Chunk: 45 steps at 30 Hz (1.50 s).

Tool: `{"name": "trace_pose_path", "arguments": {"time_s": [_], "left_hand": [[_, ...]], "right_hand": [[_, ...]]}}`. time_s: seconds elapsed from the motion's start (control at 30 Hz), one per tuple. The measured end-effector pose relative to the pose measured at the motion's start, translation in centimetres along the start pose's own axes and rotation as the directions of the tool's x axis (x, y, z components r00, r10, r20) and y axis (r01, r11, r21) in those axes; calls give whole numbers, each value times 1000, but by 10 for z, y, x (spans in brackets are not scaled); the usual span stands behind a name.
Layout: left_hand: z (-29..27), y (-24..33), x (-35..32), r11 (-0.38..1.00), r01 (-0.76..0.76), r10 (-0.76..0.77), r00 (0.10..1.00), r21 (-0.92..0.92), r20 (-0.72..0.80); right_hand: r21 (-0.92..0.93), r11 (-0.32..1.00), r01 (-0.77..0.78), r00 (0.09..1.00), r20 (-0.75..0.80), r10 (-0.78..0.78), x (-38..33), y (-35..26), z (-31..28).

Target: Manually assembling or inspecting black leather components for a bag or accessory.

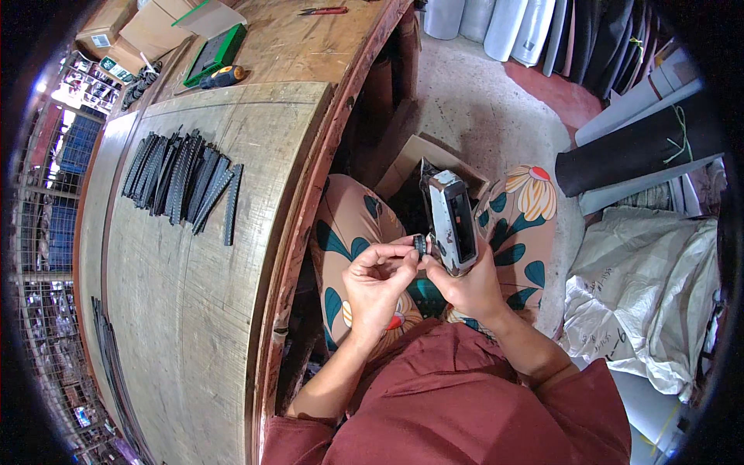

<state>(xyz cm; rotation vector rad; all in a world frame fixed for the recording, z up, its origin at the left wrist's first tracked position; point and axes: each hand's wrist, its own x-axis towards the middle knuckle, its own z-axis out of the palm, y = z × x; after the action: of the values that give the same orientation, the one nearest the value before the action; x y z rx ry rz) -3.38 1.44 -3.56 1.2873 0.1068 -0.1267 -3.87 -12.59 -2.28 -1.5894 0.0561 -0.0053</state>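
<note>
My right hand (474,287) grips a worn white-and-black metal hand tool (449,221) with a long slot in its body, staple-gun-like in shape, held upright above my lap. Beside the tool's lower end, my left hand (380,283) has its thumb and fingers closed on a small black ribbed piece (420,244). Whether that piece touches the tool I cannot tell. Several short black ribbed strips (178,178) lie in a loose pile on the wooden table (209,294) to my left, with one strip (232,205) a little apart.
An open cardboard box (403,167) stands beyond my knees. Long thin black strips (112,364) lie along the table's left side. Farther back are an orange-and-black screwdriver (223,76), a green case (221,58) and a red-handled tool (324,11). Material rolls (643,143) and a white sack (643,287) are at right.
</note>
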Motion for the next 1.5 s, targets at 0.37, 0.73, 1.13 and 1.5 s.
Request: {"name": "trace_pose_path", "arguments": {"time_s": [0.37,0.73,1.13,1.5], "left_hand": [[0,-4,0,998,40,-39,999,-44,6],[-22,13,5,996,90,-90,996,17,-23],[-38,27,-4,987,77,-75,997,139,-22],[-31,28,-8,969,14,-21,999,245,26]], "right_hand": [[35,999,-23,1000,5,23,-2,3,-1],[-465,863,198,962,261,-80,-2,-7,-38],[-669,570,477,822,569,-21,-2,-17,-67],[-650,512,562,777,627,-58,2,-18,-64]]}}
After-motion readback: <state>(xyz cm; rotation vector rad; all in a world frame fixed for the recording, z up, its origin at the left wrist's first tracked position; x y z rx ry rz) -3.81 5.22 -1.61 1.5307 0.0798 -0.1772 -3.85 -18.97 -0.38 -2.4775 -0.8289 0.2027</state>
